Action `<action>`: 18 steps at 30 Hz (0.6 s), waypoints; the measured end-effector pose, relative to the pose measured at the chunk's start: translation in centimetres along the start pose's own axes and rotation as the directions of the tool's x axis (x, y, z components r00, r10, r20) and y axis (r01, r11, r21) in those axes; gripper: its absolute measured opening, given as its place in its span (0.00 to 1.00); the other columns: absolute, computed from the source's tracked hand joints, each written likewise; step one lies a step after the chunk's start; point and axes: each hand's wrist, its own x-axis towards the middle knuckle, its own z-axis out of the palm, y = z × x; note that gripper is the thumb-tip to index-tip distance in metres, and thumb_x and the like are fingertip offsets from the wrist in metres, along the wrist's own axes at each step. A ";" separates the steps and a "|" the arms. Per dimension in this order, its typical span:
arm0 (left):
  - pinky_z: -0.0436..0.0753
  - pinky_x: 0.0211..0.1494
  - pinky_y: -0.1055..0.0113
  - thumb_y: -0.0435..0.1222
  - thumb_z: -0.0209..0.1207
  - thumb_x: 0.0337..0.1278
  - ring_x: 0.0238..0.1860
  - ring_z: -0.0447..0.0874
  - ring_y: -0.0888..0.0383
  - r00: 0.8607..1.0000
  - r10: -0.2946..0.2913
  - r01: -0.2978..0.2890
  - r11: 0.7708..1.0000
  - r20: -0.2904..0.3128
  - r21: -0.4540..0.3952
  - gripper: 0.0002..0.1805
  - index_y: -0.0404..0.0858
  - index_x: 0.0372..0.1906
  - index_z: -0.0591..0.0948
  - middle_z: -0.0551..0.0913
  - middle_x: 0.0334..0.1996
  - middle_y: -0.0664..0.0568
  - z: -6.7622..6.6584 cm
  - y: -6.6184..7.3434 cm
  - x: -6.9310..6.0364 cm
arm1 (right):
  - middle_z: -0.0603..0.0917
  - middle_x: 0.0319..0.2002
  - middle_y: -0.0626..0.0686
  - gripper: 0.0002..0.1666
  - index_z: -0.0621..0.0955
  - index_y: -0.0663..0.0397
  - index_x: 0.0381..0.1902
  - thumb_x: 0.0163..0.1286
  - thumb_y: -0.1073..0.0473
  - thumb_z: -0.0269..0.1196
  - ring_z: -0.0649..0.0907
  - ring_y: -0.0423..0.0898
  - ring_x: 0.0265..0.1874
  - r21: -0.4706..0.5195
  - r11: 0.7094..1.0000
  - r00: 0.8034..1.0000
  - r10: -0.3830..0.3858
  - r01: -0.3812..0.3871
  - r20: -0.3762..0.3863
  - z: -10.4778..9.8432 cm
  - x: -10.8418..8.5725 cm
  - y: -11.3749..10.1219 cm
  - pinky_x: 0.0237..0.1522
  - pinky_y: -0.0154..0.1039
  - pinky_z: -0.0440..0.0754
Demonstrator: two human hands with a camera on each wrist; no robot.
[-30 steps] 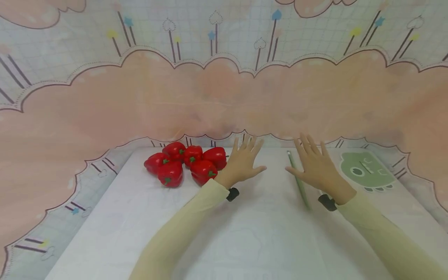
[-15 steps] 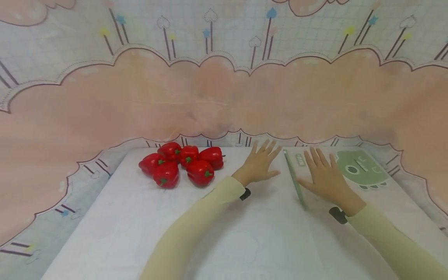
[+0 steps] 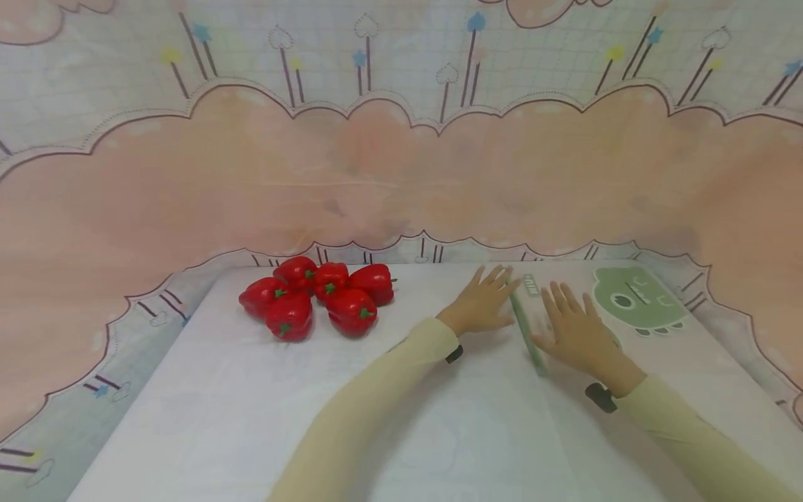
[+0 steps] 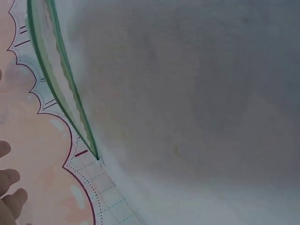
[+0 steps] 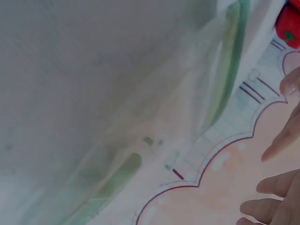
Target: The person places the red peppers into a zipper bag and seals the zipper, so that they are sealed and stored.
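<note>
A translucent zip bag (image 3: 640,307) with a green dinosaur print lies at the right of the table. Its green zip edge (image 3: 525,328) faces left; in the left wrist view two green edge strips (image 4: 41,56) stand slightly apart. My left hand (image 3: 479,303) is spread just left of that edge, its fingertips by the edge's far end. Over the bag, my right hand (image 3: 583,341) is spread with the thumb near the edge; whether it touches the bag I cannot tell. Neither hand holds anything. In the right wrist view, the bag's green edge (image 5: 236,61) appears bowed.
Several red bell peppers (image 3: 351,312) sit in a cluster at the back left of the white table (image 3: 251,418). Behind the table's far edge hangs a patterned pink cloth (image 3: 401,181).
My left hand has moved right, from beside the peppers to the bag's green edge. The right hand has shifted slightly right and nearer. The camera view has turned a little; the peppers stay put.
</note>
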 end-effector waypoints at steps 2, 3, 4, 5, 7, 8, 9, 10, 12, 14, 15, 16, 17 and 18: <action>0.40 0.77 0.51 0.58 0.48 0.62 0.76 0.41 0.51 1.000 0.007 -0.007 1.000 0.015 0.002 0.41 0.47 0.74 0.49 0.45 0.76 0.49 0.2 0.1 0.4 | 0.55 0.69 0.73 0.50 0.57 0.72 0.68 0.63 0.41 0.57 0.55 0.68 0.69 0.006 1.000 1.000 0.004 -0.004 0.008 0.1 0.0 -0.1 0.67 0.69 0.48; 0.40 0.77 0.51 0.58 0.47 0.62 0.76 0.41 0.51 1.000 0.009 -0.009 1.000 0.022 0.003 0.41 0.47 0.74 0.49 0.45 0.76 0.48 0.3 0.2 0.5 | 0.55 0.69 0.73 0.49 0.57 0.73 0.68 0.63 0.41 0.57 0.55 0.68 0.69 0.008 1.000 1.000 0.007 -0.007 0.014 0.2 0.0 -0.1 0.67 0.69 0.48; 0.40 0.77 0.51 0.58 0.47 0.62 0.76 0.41 0.51 0.999 0.011 -0.011 1.000 0.031 0.003 0.41 0.47 0.74 0.49 0.45 0.76 0.48 0.3 0.3 0.7 | 0.56 0.69 0.72 0.49 0.57 0.73 0.68 0.63 0.40 0.57 0.56 0.67 0.69 0.002 1.000 1.000 0.008 -0.008 0.020 0.3 0.0 -0.1 0.67 0.68 0.49; 0.40 0.77 0.52 0.58 0.48 0.62 0.76 0.41 0.51 0.999 0.012 -0.013 1.000 0.037 0.005 0.41 0.47 0.74 0.50 0.45 0.76 0.49 0.4 0.4 0.9 | 0.56 0.69 0.72 0.49 0.58 0.73 0.67 0.63 0.40 0.56 0.56 0.67 0.69 -0.006 1.000 1.000 0.009 -0.008 0.024 0.4 0.0 -0.1 0.67 0.68 0.50; 0.40 0.77 0.52 0.58 0.48 0.62 0.76 0.42 0.51 0.999 0.016 -0.016 1.000 0.051 0.013 0.40 0.47 0.74 0.51 0.45 0.76 0.49 0.6 0.5 1.3 | 0.58 0.68 0.72 0.49 0.58 0.73 0.67 0.64 0.40 0.56 0.57 0.67 0.69 -0.017 1.000 0.999 0.011 -0.010 0.033 0.7 0.0 0.0 0.67 0.68 0.52; 0.41 0.77 0.52 0.59 0.48 0.62 0.76 0.42 0.51 0.998 0.019 -0.020 1.000 0.055 0.024 0.40 0.48 0.74 0.51 0.46 0.76 0.49 0.6 0.5 1.5 | 0.58 0.68 0.72 0.49 0.59 0.73 0.67 0.64 0.40 0.56 0.58 0.68 0.69 -0.022 1.000 0.999 0.012 -0.011 0.036 0.7 0.0 0.0 0.67 0.68 0.53; 0.41 0.77 0.52 0.59 0.48 0.61 0.76 0.43 0.51 0.998 0.021 -0.023 0.999 0.059 0.036 0.40 0.48 0.74 0.52 0.46 0.76 0.50 0.7 0.6 1.7 | 0.59 0.68 0.73 0.49 0.59 0.74 0.66 0.64 0.39 0.56 0.59 0.68 0.68 -0.029 1.000 0.999 0.012 -0.011 0.038 0.9 0.0 0.0 0.66 0.68 0.53; 0.42 0.77 0.53 0.59 0.48 0.61 0.76 0.43 0.51 0.998 0.025 -0.028 0.998 0.063 0.048 0.40 0.49 0.74 0.52 0.46 0.76 0.50 0.8 0.6 1.9 | 0.60 0.67 0.72 0.49 0.60 0.74 0.66 0.63 0.39 0.56 0.60 0.68 0.68 -0.041 0.999 0.999 0.011 -0.010 0.037 1.0 0.1 0.1 0.66 0.68 0.55; 0.44 0.78 0.53 0.59 0.48 0.61 0.76 0.44 0.52 0.997 0.036 -0.041 0.996 0.069 0.076 0.40 0.51 0.74 0.52 0.47 0.76 0.51 1.0 0.7 2.3 | 0.62 0.66 0.73 0.48 0.61 0.74 0.65 0.63 0.39 0.56 0.61 0.68 0.67 -0.052 0.999 0.999 0.016 -0.013 0.045 1.1 0.1 0.1 0.66 0.67 0.55; 0.45 0.77 0.54 0.59 0.48 0.61 0.76 0.44 0.52 0.996 0.052 -0.059 0.993 0.076 0.098 0.39 0.52 0.74 0.52 0.47 0.75 0.51 1.2 0.7 2.6 | 0.63 0.65 0.73 0.48 0.62 0.75 0.64 0.63 0.39 0.57 0.62 0.68 0.67 -0.070 0.997 0.998 0.021 -0.017 0.054 1.2 0.2 0.1 0.66 0.67 0.57; 0.45 0.78 0.54 0.58 0.48 0.62 0.76 0.44 0.52 0.995 0.058 -0.066 0.992 0.083 0.103 0.39 0.53 0.74 0.52 0.48 0.75 0.51 1.3 0.7 2.8 | 0.64 0.65 0.73 0.48 0.63 0.75 0.64 0.63 0.39 0.57 0.63 0.68 0.66 -0.076 0.997 0.998 0.022 -0.018 0.060 1.3 0.2 0.0 0.65 0.67 0.58; 0.45 0.78 0.54 0.58 0.48 0.62 0.76 0.44 0.52 0.994 0.063 -0.073 0.992 0.090 0.106 0.38 0.53 0.73 0.52 0.48 0.75 0.51 1.4 0.8 3.0 | 0.65 0.64 0.73 0.47 0.64 0.75 0.63 0.62 0.39 0.57 0.64 0.68 0.66 -0.081 0.997 0.998 0.023 -0.018 0.062 1.3 0.3 0.0 0.65 0.67 0.59; 0.45 0.78 0.54 0.57 0.48 0.62 0.76 0.44 0.52 0.993 0.070 -0.081 0.991 0.098 0.106 0.37 0.54 0.73 0.53 0.48 0.75 0.51 1.4 0.8 3.1 | 0.65 0.64 0.74 0.47 0.65 0.75 0.63 0.62 0.40 0.58 0.64 0.68 0.65 -0.085 0.996 0.998 0.026 -0.020 0.066 1.4 0.3 0.0 0.64 0.67 0.59; 0.45 0.78 0.54 0.57 0.48 0.63 0.76 0.44 0.53 0.992 0.074 -0.084 0.992 0.106 0.098 0.37 0.54 0.73 0.53 0.49 0.75 0.52 1.5 0.8 3.2 | 0.66 0.63 0.74 0.47 0.65 0.75 0.62 0.62 0.40 0.58 0.65 0.68 0.65 -0.086 0.996 0.998 0.026 -0.020 0.065 1.4 0.3 -0.1 0.64 0.67 0.60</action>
